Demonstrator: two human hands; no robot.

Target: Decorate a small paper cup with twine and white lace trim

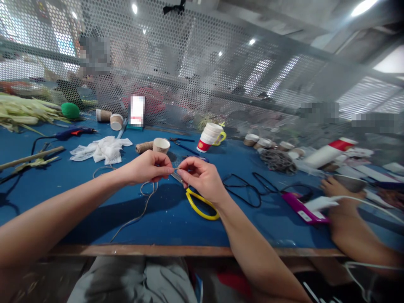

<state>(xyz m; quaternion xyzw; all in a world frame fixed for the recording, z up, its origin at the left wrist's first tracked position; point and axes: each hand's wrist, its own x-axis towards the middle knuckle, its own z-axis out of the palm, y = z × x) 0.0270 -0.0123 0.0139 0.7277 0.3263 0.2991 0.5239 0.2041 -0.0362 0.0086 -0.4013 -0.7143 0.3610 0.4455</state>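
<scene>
My left hand (148, 167) and my right hand (202, 177) meet above the blue table (164, 219), both pinched on a thin jute twine (139, 214) stretched between their fingertips. The twine loops down under my left hand and trails to the table's front edge. Yellow-handled scissors (202, 208) lie just below my right hand. A spool of the same twine (144, 147) lies behind my left hand, beside a paper cup (161, 145).
A white cloth (102, 149), a blue glue gun (71, 133), sticks and dried leaves (22, 111) lie left. Stacked cups (210, 136), black cord (249, 187) and tape rolls sit right. Another person's hand (339, 189) works by a pink glue gun (303, 206). A perforated metal screen (202, 63) stands behind.
</scene>
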